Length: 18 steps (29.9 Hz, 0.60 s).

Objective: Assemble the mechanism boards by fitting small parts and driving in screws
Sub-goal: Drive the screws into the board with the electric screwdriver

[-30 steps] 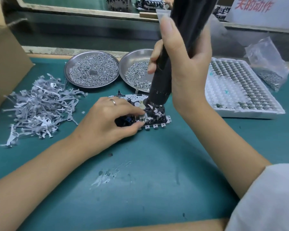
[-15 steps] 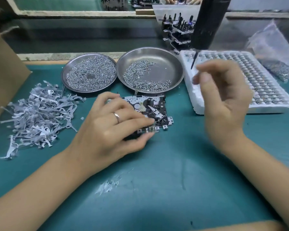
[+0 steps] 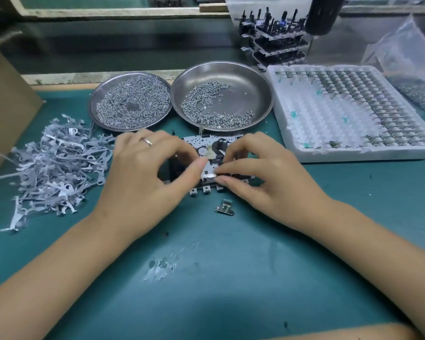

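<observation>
Because the thin silvery metal part pinched between the left hand and right hand looks light, stiff and easily dropped, fingertip edges suit it; it sits over the black-and-white mechanism board, near the green table's far edge, before the steel screw dishes.

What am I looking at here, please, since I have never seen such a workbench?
The view comes from a camera worn on a person's head, looking down at a green bench. The left hand and right hand together pinch a small metal part over a mechanism board. Behind lie two steel dishes of screws, a pile of grey stamped pieces to the left, a white tray of parts to the right, and one loose part near the board.
</observation>
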Each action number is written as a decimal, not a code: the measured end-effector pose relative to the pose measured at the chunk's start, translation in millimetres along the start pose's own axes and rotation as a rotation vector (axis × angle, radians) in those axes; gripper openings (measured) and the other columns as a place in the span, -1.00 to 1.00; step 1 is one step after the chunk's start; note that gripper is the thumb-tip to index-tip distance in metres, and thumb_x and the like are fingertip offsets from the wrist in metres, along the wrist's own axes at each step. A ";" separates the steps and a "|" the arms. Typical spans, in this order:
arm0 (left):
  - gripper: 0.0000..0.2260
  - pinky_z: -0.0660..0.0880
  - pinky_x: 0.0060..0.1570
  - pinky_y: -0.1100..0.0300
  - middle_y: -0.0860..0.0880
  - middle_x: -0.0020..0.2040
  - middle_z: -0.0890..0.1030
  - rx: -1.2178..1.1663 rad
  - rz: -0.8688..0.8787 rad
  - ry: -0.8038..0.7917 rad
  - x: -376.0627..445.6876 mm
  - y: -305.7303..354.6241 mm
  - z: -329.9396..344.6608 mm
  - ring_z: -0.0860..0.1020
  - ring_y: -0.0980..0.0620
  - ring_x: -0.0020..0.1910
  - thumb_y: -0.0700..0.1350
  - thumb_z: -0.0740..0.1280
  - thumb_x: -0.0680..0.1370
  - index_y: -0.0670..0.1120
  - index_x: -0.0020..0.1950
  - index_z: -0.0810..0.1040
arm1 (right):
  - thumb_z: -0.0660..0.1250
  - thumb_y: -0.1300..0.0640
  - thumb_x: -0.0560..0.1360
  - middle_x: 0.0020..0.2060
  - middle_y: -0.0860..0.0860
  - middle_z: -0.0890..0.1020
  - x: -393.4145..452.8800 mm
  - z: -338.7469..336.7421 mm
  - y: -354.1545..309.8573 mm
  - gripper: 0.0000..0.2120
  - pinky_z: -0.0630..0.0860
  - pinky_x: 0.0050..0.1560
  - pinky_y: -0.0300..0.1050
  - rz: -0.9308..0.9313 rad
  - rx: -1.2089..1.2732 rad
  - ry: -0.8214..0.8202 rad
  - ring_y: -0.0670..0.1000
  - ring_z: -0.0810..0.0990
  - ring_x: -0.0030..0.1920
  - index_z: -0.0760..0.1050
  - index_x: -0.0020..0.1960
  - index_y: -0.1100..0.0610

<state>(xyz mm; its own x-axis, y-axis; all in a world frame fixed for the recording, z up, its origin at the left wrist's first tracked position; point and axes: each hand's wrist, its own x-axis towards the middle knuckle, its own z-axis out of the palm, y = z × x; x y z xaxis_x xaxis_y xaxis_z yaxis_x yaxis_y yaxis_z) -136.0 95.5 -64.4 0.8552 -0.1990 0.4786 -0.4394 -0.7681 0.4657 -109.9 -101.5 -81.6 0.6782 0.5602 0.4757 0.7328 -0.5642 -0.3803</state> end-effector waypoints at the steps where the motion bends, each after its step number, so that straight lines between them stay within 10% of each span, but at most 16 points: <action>1: -0.76 0.31 0.09 -0.03 0.13 -0.25 0.57 0.015 -0.046 -0.017 -0.1 -0.2 0.9 0.51 0.00 -0.16 0.14 0.28 0.46 0.01 -0.22 0.60 | 0.38 0.13 0.48 -0.12 0.09 0.60 -0.1 0.4 -0.3 -0.84 0.47 -0.13 0.08 -0.017 -0.028 0.005 0.15 0.53 -0.14 0.68 -0.05 0.18; 10: -0.85 0.37 0.08 -0.21 0.11 -0.29 0.58 -0.143 -0.148 -0.090 2.3 2.1 1.8 0.51 0.01 -0.18 0.11 0.35 0.40 0.08 -0.28 0.60 | 0.36 0.23 0.50 -0.12 0.12 0.64 -0.7 5.1 -5.1 -0.89 0.49 -0.22 0.09 -0.097 -0.184 0.050 0.19 0.55 -0.21 0.62 -0.10 0.26; 18: -0.87 0.18 0.21 0.04 0.15 -0.21 0.59 -0.025 -0.071 -0.090 6.4 -0.5 -0.5 0.53 0.04 -0.11 0.13 0.32 0.40 0.12 -0.30 0.55 | 0.29 0.20 0.53 -0.10 0.12 0.64 -1.1 7.1 -9.5 -0.83 0.48 -0.16 0.03 -0.098 -0.257 0.079 0.18 0.55 -0.21 0.61 -0.09 0.26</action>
<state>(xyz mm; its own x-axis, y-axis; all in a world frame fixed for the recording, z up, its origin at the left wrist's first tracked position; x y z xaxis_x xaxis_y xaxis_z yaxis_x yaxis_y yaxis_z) -130.5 94.8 -61.2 0.9050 -0.1991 0.3758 -0.3826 -0.7670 0.5151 -117.2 -92.5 -84.1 0.5908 0.5763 0.5646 0.7499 -0.6504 -0.1210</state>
